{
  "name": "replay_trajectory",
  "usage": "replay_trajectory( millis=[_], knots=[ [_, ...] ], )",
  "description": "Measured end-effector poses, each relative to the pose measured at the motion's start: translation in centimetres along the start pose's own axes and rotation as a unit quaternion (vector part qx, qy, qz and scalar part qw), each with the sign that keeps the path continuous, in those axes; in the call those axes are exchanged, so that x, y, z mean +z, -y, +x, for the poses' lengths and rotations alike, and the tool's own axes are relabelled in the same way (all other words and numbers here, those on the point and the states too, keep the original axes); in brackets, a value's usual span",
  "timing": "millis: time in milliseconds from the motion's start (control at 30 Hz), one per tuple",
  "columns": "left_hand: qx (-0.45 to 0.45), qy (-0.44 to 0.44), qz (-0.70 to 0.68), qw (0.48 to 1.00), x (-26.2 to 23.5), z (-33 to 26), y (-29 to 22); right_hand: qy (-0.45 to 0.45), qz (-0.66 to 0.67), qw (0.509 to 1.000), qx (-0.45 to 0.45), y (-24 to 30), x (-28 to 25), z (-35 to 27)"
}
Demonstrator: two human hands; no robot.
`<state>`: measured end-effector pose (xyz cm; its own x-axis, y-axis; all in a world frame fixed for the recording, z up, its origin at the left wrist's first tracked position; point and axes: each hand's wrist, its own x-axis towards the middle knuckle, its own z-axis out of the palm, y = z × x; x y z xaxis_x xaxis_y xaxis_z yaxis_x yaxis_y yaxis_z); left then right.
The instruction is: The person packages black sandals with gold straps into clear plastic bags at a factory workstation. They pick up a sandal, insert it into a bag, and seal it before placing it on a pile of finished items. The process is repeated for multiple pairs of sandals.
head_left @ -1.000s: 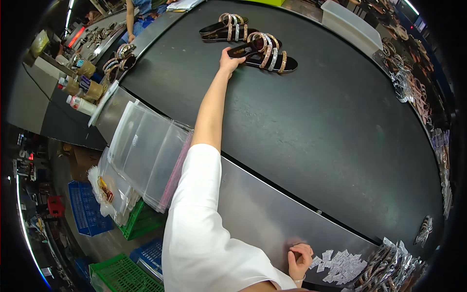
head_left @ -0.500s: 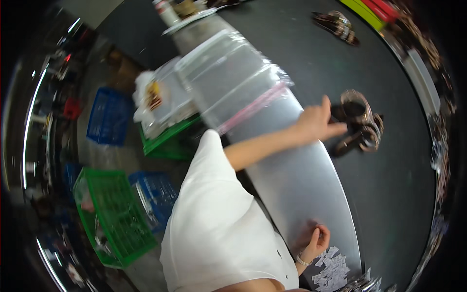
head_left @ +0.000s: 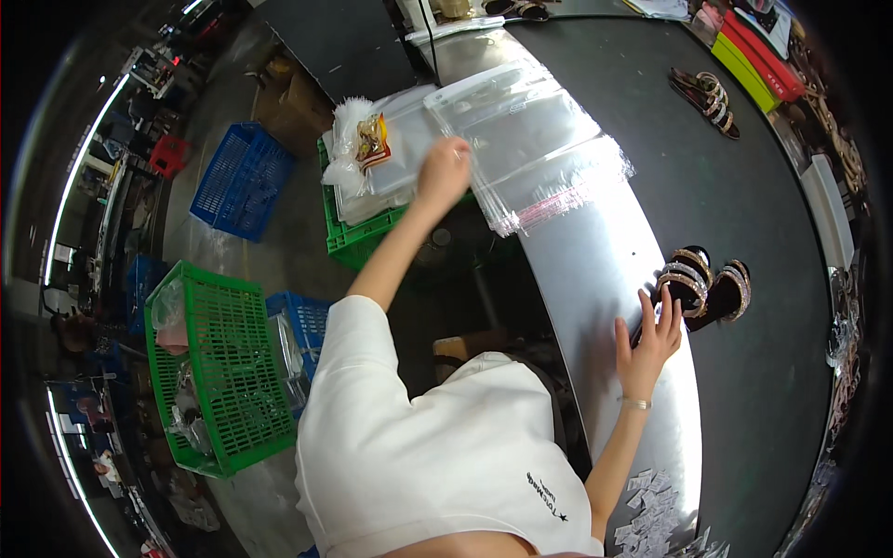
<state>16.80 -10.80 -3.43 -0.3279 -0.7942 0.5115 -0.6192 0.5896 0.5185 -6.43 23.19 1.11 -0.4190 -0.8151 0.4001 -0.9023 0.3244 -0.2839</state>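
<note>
My left hand [head_left: 445, 170] is at the left edge of a stack of clear plastic bags [head_left: 530, 135], its fingers curled closed. Whatever they may pinch is too small to make out. Over at the right, my right hand [head_left: 653, 346] has its fingers spread, with the tips at a dark sandal with glittery straps [head_left: 684, 286]. The mate of that sandal [head_left: 730, 296] stands just to its right on the dark tabletop. The bags lie flat on a shiny metal strip [head_left: 581, 307] along the table's near side.
Beside the bags, a green crate [head_left: 358, 240] bears more plastic packaging and a small yellow-red packet [head_left: 374, 141]. Small white paper slips [head_left: 649, 511] lie at the lower right. Another pair of sandals [head_left: 704, 100] sits farther back. Blue [head_left: 244, 181] and green baskets [head_left: 228, 363] stand on the floor.
My left hand has moved left from the sandals to the bags' edge. My right hand has come up from beside the paper slips to the sandals and opened. The view has shifted.
</note>
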Motion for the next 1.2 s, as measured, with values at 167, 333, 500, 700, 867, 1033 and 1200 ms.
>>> replay_trajectory(
  millis=[167,333,500,700,867,1033,1200],
  knots=[
    [-0.108,0.065,0.068,0.99,1.3,3.5,12.2,0.059,-0.032,0.997,0.03,-2.5,3.9,-1.5],
    [-0.127,0.028,-0.004,0.992,3.0,3.1,16.9,0.061,-0.005,0.998,0.032,-2.5,3.3,-2.5],
    [-0.183,-0.196,-0.083,0.96,3.0,4.1,16.9,0.058,-0.008,0.997,0.052,-1.6,2.7,-3.9],
    [-0.093,-0.323,-0.506,0.794,-2.7,9.4,5.9,0.057,-0.012,0.994,0.095,-0.9,1.8,-6.0],
    [0.007,-0.284,-0.578,0.765,-8.5,10.8,-4.6,0.061,-0.022,0.989,0.134,-0.4,1.3,-6.9],
    [0.036,-0.043,-0.666,0.744,-7.6,7.2,-15.5,0.025,0.013,0.986,0.165,-0.6,0.7,-7.9],
    [-0.043,0.326,-0.734,0.594,0.8,-1.5,-23.4,-0.123,0.353,0.911,0.175,0.5,-3.4,-4.3]
  ],
)
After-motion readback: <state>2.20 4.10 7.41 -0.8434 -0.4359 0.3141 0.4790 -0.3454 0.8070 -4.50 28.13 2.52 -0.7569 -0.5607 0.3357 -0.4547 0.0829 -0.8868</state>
